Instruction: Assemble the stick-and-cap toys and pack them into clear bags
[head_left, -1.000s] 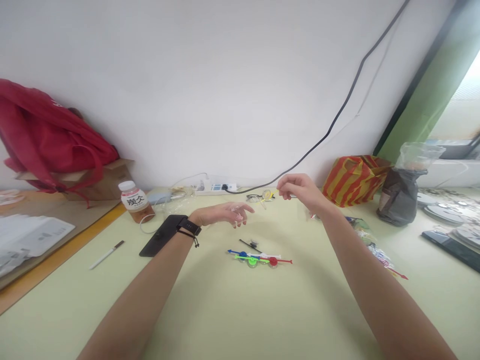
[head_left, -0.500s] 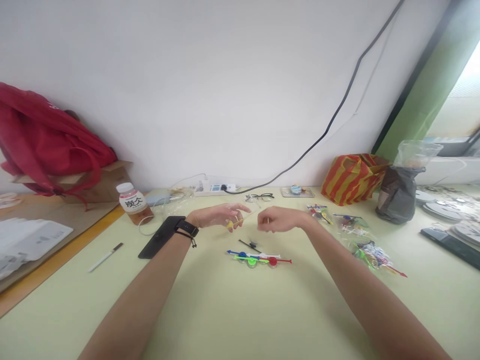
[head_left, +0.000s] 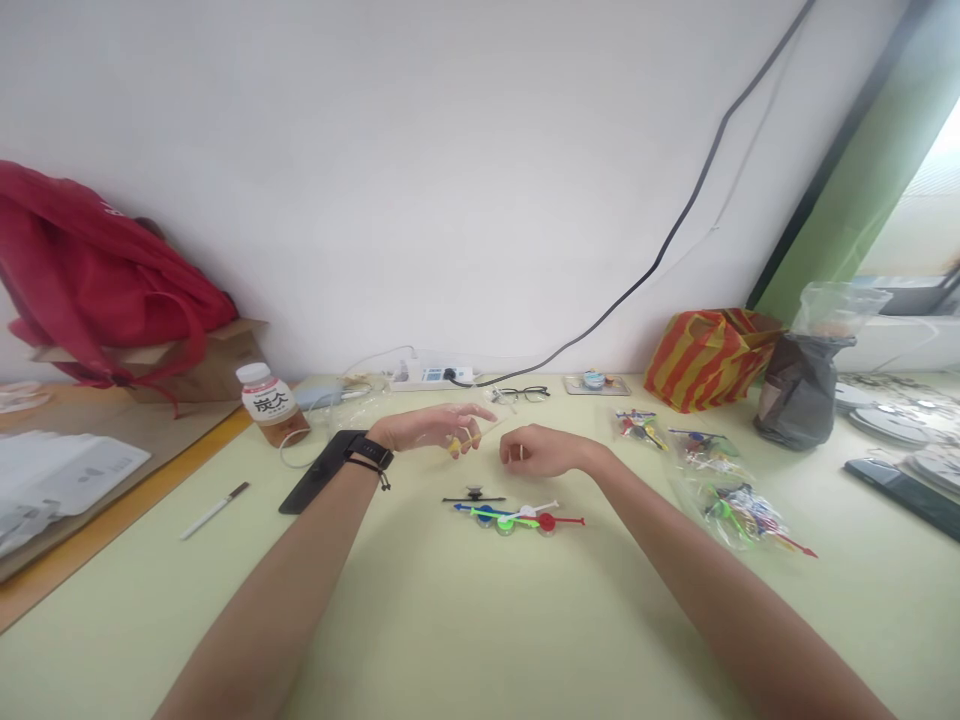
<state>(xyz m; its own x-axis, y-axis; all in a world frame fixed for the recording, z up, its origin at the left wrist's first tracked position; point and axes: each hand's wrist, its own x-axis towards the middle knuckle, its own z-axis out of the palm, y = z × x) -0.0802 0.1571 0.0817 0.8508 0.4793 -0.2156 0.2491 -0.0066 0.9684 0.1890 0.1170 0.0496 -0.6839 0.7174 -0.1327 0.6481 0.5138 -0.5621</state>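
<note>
My left hand, with a dark watch on its wrist, holds a small clear plastic bag. A yellow arrow spinner shows at its fingers, seemingly inside the bag. Just to the right, my right hand is closed with its fingers curled, and whatever is in them is hidden. Below the hands lie a black arrow spinner, a blue one, a green one, a white one and a red one. The last four overlap in a row.
Bags of coloured spinners lie at the right, with a phone beyond them. Glasses and a power strip stand along the wall. A drink bottle, a black tablet-like slab and a pen are at the left.
The black spinner has moved left and now lies level behind the blue one. My right hand has shifted slightly left and down, closer to my left hand. The white spinner has turned a little.
</note>
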